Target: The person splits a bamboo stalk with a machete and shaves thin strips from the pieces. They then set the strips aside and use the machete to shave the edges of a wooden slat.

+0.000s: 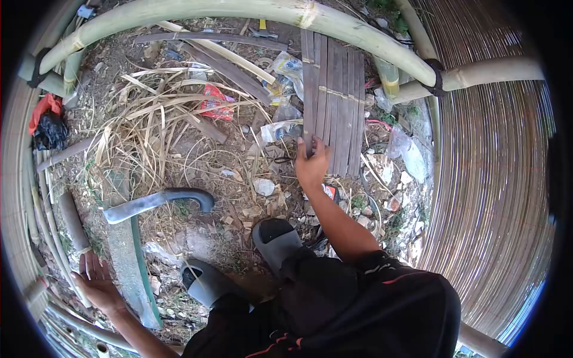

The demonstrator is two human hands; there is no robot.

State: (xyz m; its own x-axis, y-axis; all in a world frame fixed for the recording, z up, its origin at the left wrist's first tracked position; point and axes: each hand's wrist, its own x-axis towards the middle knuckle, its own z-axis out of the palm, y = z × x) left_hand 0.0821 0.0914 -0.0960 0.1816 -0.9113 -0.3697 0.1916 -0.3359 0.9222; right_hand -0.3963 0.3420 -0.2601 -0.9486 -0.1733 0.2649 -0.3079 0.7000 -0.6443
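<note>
At the lower left, my left hand (98, 286) is palm up with fingers stretched out, at the lower end of a short brown bamboo piece (73, 218); nothing shows in its palm. My right hand (313, 167) has its fingers bent round the lower left end of a dark split-bamboo slat (308, 89). That slat lies along a row of similar slats (340, 113) on the ground. Between my hands, a machete (143, 206) with a dark curved handle rests across a greenish plank (128, 262).
Pale bamboo shavings (149, 119) are heaped ahead, amid plastic litter, a red wrapper (216, 102) and rubble. A bamboo rail (203, 9) arches across the top. A slatted bamboo screen (489, 167) stands at right. My grey sandals (277, 241) are below centre.
</note>
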